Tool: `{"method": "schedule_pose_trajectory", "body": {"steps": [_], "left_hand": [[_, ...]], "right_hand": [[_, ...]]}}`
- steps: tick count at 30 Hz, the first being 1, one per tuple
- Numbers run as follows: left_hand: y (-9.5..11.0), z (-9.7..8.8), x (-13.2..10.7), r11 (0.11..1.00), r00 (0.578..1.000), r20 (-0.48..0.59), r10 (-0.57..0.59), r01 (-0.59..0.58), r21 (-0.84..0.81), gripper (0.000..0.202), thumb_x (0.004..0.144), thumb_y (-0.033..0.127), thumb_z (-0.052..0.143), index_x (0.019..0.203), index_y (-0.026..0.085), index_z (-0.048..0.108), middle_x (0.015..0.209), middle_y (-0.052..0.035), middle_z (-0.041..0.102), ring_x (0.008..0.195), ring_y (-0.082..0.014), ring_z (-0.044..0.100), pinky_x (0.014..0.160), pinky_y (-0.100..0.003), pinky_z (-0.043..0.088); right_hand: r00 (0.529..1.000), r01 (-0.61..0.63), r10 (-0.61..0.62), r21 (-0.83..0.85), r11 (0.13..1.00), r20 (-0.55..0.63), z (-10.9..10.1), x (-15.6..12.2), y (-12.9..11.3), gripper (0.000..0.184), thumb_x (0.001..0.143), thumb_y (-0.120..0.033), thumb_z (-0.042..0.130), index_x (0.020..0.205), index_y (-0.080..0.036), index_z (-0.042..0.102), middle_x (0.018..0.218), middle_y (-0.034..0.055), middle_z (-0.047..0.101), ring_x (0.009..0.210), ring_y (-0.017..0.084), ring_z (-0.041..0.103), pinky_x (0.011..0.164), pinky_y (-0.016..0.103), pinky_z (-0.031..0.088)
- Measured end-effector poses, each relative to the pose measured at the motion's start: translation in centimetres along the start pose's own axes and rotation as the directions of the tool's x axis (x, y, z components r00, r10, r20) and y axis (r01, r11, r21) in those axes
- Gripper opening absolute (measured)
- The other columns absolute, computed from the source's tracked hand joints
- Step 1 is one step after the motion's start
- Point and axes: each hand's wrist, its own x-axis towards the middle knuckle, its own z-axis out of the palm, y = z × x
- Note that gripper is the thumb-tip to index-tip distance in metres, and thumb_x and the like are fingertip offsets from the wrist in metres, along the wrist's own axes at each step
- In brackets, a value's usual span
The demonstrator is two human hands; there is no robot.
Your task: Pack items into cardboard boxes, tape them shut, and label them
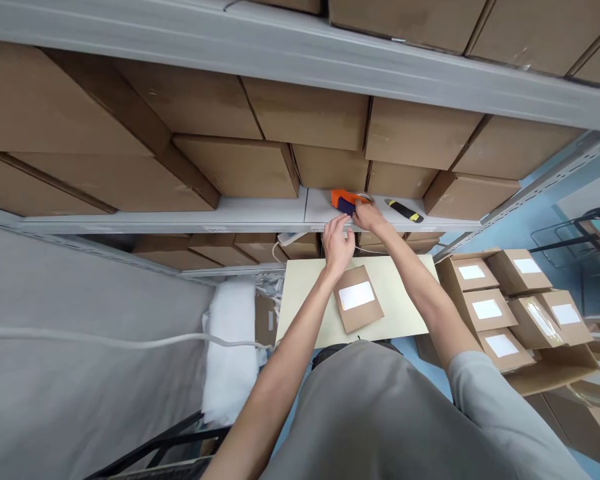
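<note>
My right hand (369,217) reaches up to the grey shelf (260,212) and closes around an orange and blue tape dispenser (344,199) lying there. My left hand (337,245) is raised just below the shelf edge, fingers curled close beside the dispenser; what they pinch, if anything, is too small to make out. Under both hands a small brown cardboard box (358,299) with a white label lies on a pale small table (305,293).
A black and yellow utility knife (404,211) lies on the shelf right of the dispenser. Large cardboard boxes (240,167) fill the shelves. Several small labelled boxes (500,310) sit in an open carton at right. A white cable (105,340) crosses at left.
</note>
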Motion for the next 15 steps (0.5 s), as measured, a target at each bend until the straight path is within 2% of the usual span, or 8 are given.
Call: {"method": "schedule_pose_trajectory", "body": {"steps": [4,7,9,10,12,14,15], "left_hand": [[-0.4,0.8,-2.6,0.999,0.996,0.078,-0.029,0.027,0.026,0.046,0.101,0.017,0.055,0.141,0.023,0.076,0.147,-0.0140,0.077,0.142,-0.0345,0.068,0.129,-0.056,0.054],[-0.9,1.9,-5.2,0.998,0.987,0.152,-0.050,0.045,0.036,0.046,0.100,0.017,0.057,0.143,0.022,0.075,0.148,-0.0147,0.076,0.144,-0.0347,0.068,0.130,-0.056,0.053],[-1.5,2.6,-7.6,0.998,0.978,0.201,-0.062,0.056,0.038,0.046,0.102,0.018,0.057,0.145,0.022,0.074,0.151,-0.0149,0.075,0.146,-0.0342,0.066,0.132,-0.056,0.051],[-2.0,2.9,-9.2,0.997,0.971,0.226,-0.075,0.068,0.043,0.046,0.103,0.019,0.057,0.146,0.022,0.073,0.153,-0.0150,0.074,0.147,-0.0339,0.065,0.134,-0.055,0.050],[-2.9,3.6,-12.8,0.992,0.950,0.287,-0.122,0.108,0.064,0.045,0.106,0.023,0.055,0.148,0.022,0.071,0.157,-0.0153,0.071,0.151,-0.0335,0.063,0.136,-0.055,0.048],[-3.8,4.3,-16.9,0.982,0.909,0.372,-0.186,0.158,0.104,0.044,0.109,0.028,0.053,0.149,0.020,0.070,0.159,-0.0166,0.070,0.155,-0.0340,0.060,0.137,-0.055,0.046],[-4.0,4.6,-18.9,0.976,0.881,0.421,-0.216,0.178,0.129,0.045,0.110,0.031,0.052,0.149,0.019,0.070,0.160,-0.0175,0.069,0.157,-0.0345,0.059,0.138,-0.056,0.044]], "right_hand": [[0.998,0.013,-0.013,0.001,1.000,-0.055,0.8,0.2,0.7,0.056,0.106,-0.017,0.047,0.155,0.008,0.052,0.155,0.0368,0.066,0.150,0.045,0.060,0.131,0.058,0.040],[0.978,0.015,-0.010,0.027,1.000,-0.207,1.8,-1.1,1.4,0.057,0.110,-0.025,0.045,0.160,0.002,0.051,0.163,0.0340,0.060,0.154,0.045,0.053,0.135,0.062,0.034],[0.950,0.006,0.012,0.058,0.998,-0.312,3.8,-3.4,2.4,0.062,0.116,-0.034,0.035,0.167,-0.001,0.045,0.169,0.0323,0.055,0.157,0.046,0.049,0.135,0.066,0.033],[0.939,-0.007,0.037,0.089,0.996,-0.341,5.4,-4.9,3.1,0.065,0.118,-0.038,0.028,0.171,-0.003,0.041,0.171,0.0316,0.051,0.160,0.047,0.047,0.135,0.068,0.035],[0.931,-0.057,0.124,0.199,0.978,-0.343,9.8,-8.9,4.6,0.070,0.120,-0.044,0.018,0.176,-0.006,0.035,0.174,0.0305,0.048,0.164,0.047,0.044,0.133,0.069,0.038],[0.931,-0.153,0.256,0.359,0.921,-0.260,15.6,-13.9,6.2,0.073,0.121,-0.048,0.014,0.176,-0.006,0.037,0.172,0.0310,0.052,0.163,0.045,0.048,0.131,0.067,0.043],[0.928,-0.220,0.325,0.438,0.872,-0.180,18.6,-16.6,6.8,0.075,0.121,-0.050,0.012,0.175,-0.006,0.039,0.170,0.0319,0.055,0.160,0.043,0.052,0.130,0.064,0.046]]}}
